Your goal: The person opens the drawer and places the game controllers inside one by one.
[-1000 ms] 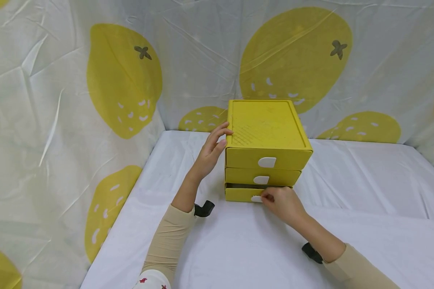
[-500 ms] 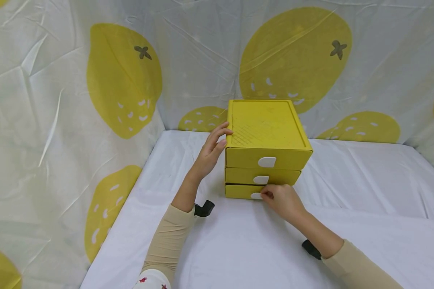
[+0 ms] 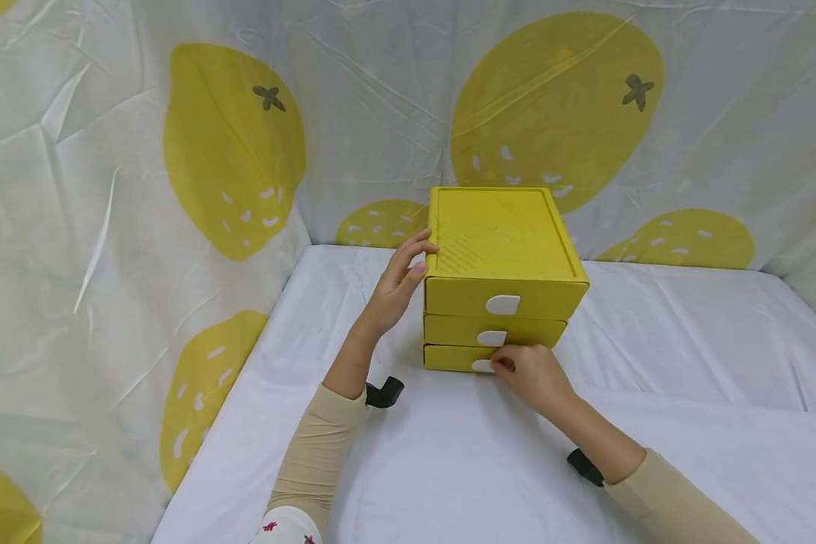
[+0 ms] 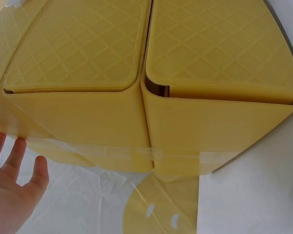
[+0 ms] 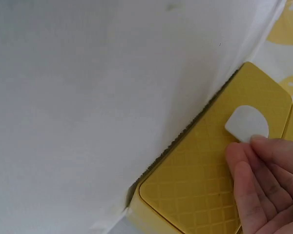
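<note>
A yellow three-drawer unit (image 3: 499, 234) stands on the white cloth, each drawer front bearing a white rounded handle. My right hand (image 3: 533, 378) pinches the handle (image 5: 247, 122) of the bottom drawer (image 3: 449, 357) between thumb and fingers. In the head view that drawer sits in line with the ones above, while the left wrist view shows a small dark gap at one corner of its front. My left hand (image 3: 391, 295) rests against the unit's left side near the top, fingers extended, with fingertips at the top edge.
White cloth (image 3: 449, 468) covers the table. Behind and to the left hangs a white curtain (image 3: 374, 98) with a yellow lemon print. Clear tape (image 4: 112, 147) runs across the unit's side. A black band piece (image 3: 384, 393) is on the left wrist.
The bottom drawer has slid inward, its dark opening shrinking away in the head view. My right hand has moved slightly forward with the handle. The left hand has stayed in place.
</note>
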The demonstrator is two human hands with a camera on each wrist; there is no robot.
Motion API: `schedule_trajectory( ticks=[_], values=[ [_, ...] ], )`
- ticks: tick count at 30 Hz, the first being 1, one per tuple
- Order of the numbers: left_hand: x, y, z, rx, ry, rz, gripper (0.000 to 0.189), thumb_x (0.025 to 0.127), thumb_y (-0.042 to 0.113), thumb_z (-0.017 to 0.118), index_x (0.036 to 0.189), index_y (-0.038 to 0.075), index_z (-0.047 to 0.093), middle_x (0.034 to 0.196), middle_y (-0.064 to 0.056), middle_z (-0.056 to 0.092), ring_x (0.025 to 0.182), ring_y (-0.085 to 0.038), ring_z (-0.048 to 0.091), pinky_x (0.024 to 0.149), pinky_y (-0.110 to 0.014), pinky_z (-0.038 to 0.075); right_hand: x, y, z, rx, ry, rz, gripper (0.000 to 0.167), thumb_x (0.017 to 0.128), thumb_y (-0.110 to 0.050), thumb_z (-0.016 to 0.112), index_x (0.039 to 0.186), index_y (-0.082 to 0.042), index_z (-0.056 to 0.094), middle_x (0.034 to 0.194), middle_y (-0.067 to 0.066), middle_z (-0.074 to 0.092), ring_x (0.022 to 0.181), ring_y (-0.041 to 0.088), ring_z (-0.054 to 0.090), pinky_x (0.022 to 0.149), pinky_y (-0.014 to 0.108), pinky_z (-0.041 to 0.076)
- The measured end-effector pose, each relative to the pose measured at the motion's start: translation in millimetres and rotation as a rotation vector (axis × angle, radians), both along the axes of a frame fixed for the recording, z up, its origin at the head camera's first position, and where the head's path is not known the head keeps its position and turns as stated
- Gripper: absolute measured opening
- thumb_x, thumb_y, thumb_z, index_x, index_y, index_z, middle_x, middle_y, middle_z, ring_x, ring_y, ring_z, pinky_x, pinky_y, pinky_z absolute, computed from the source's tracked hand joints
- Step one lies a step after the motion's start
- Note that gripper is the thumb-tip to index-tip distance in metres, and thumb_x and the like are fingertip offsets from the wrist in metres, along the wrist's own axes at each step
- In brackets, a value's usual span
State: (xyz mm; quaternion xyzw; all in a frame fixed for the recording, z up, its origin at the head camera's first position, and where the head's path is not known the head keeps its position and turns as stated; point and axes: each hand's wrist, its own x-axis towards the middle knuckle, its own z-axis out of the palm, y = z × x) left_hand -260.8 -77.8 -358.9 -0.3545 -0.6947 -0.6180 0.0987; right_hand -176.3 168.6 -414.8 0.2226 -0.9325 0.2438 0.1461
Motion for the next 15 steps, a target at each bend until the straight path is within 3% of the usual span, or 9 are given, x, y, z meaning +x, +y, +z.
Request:
schedule_trajectory(
  ticks=[7, 11, 15],
  values=[
    [-0.5, -2.4, -3.1, 0.003, -0.01, -0.01, 0.033, 0.105, 0.023, 0.039, 0.13, 0.004, 0.051, 0.155, -0.001, 0.029, 0.143, -0.014, 0.023, 0.107, -0.054, 0.03, 10.0, 13.0, 2.7, -0.045, -0.158, 0.078, 0.016, 0.083, -0.008, 0.076, 0.097, -0.003, 0.073, 0.088, 0.002, 0.072, 0.075, 0.016, 0.067, 0.066, 0.031, 0.055],
    [2.7, -10.8, -6.4, -0.015, -0.022, 0.004, 0.041, 0.105, 0.034, 0.04, 0.132, 0.005, 0.05, 0.156, 0.001, 0.029, 0.143, -0.014, 0.022, 0.108, -0.053, 0.029, 23.2, 27.7, 13.5, -0.042, -0.267, 0.095, 0.03, 0.089, -0.023, 0.072, 0.113, -0.004, 0.071, 0.107, 0.006, 0.071, 0.092, 0.022, 0.067, 0.073, 0.037, 0.056],
    [9.1, -25.6, -7.6, -0.091, -0.025, 0.001, 0.056, 0.104, 0.046, 0.036, 0.146, 0.009, 0.04, 0.159, 0.002, 0.023, 0.146, -0.013, 0.017, 0.112, -0.053, 0.02, 38.7, 50.4, 32.7, -0.03, -0.398, 0.114, 0.051, 0.092, -0.041, 0.066, 0.13, -0.008, 0.063, 0.125, 0.006, 0.065, 0.107, 0.026, 0.062, 0.08, 0.043, 0.053]
  ],
)
